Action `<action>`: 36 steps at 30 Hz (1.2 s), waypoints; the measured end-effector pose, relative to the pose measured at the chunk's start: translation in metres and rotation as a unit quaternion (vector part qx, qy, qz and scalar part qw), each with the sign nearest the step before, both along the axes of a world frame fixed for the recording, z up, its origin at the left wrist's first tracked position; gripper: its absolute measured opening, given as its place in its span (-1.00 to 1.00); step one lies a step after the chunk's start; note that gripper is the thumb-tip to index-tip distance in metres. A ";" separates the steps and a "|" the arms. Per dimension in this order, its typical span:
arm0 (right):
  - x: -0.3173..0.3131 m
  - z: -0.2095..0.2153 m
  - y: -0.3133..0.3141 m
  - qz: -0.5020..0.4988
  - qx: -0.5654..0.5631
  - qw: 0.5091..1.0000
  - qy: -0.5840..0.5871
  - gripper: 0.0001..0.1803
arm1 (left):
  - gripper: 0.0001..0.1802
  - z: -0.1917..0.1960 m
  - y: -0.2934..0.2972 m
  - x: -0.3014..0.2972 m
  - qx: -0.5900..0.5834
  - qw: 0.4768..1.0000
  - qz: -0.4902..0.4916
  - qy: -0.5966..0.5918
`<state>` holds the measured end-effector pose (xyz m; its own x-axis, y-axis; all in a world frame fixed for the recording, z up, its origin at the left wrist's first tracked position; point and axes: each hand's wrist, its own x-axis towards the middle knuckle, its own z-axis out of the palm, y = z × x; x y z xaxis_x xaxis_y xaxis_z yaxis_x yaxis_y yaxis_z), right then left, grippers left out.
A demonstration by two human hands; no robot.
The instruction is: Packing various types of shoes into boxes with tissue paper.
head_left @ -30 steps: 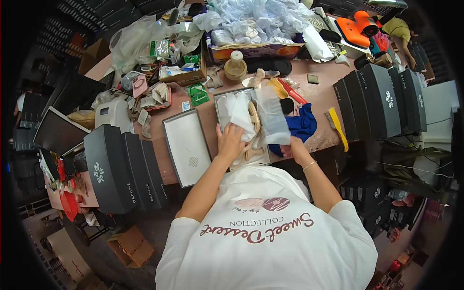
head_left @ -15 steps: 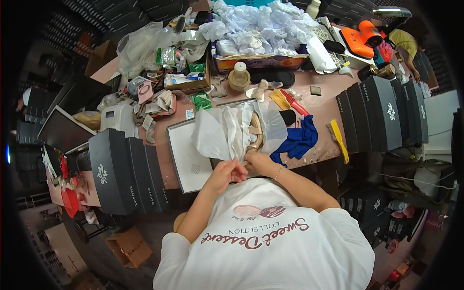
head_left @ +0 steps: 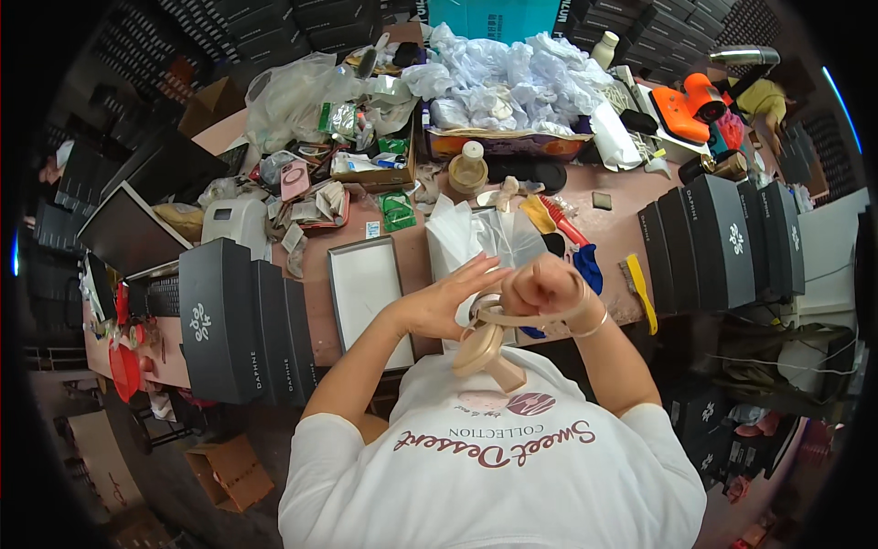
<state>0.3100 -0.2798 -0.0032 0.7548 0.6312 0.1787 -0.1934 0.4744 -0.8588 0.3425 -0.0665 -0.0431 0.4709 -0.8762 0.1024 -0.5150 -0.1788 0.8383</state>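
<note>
The beige shoe (head_left: pixel 480 350) hangs in front of your white T-shirt (head_left: pixel 494 485), at the table's near edge. It has a smooth surface, a thick block heel and a narrow strap (head_left: pixel 535 320) bowing out toward your right wrist. Thin, translucent white paper (head_left: pixel 453 233) stands in stiff folds beyond your hands.

Your right grip (head_left: pixel 546 285) is curled into a fist around the shoe's upper part, the strap passing just beneath it. Your left grip (head_left: pixel 450 297) is open, fingers stretched flat toward the right; whether its thumb touches the shoe you cannot tell.

Your hands hide much of the open box under the paper. A shallow tray (head_left: pixel 366 284), white inside with a dark rim, lies left of it near the table's near edge. To the right, a blue cloth (head_left: pixel 588 265) lies crumpled, with a yellow brush (head_left: pixel 638 291) beyond it. Black boxes (head_left: pixel 713 240) stand upright toward the table's right edge; crumpled pale wrapping (head_left: pixel 503 82) fills a carton along the far edge.
</note>
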 end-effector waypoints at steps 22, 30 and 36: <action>-0.073 -0.049 0.040 -0.230 -0.545 0.734 -0.333 -0.36 | -0.60 -0.051 -0.010 -0.043 -0.298 0.669 0.213 0.647; -0.085 -0.063 0.023 -0.174 -0.529 0.756 -0.345 -0.50 | -0.65 -0.075 -0.019 -0.063 -0.266 0.688 0.235 0.632; -0.080 -0.067 0.040 -0.192 -0.522 0.747 -0.366 -0.48 | -0.68 -0.082 -0.016 -0.079 -0.251 0.677 0.332 0.607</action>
<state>0.2297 -0.2403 -0.0697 0.8572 0.4772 0.1935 0.4862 -0.6265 -0.6092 0.2639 -0.0820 -0.1249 0.7484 -0.4285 -0.5063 0.6618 0.4320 0.6127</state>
